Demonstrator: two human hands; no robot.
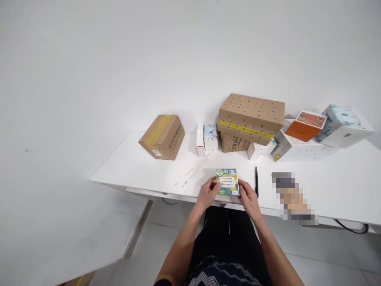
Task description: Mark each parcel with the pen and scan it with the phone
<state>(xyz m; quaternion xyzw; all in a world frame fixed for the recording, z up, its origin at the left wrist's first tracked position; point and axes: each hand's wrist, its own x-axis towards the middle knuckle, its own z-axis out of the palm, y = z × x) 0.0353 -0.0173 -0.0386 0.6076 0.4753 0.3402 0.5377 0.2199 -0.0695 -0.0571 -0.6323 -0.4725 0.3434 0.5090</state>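
Observation:
A small square box (pixel 228 181) with a green, yellow and blue printed top lies near the front edge of the white table (pixel 133 167). My left hand (pixel 207 194) grips its left side with curled fingers. My right hand (pixel 248 196) grips its right side the same way. The box rests on the table between both hands.
A black pen (pixel 256 181) lies just right of my right hand. At the back stand a brown carton (pixel 162 136), two small white boxes (pixel 206 139), a perforated cardboard box (pixel 251 118) stacked on another, an orange box (pixel 306 125) and pale patterned boxes (pixel 342 126). A blurred patch (pixel 293 197) lies at the right.

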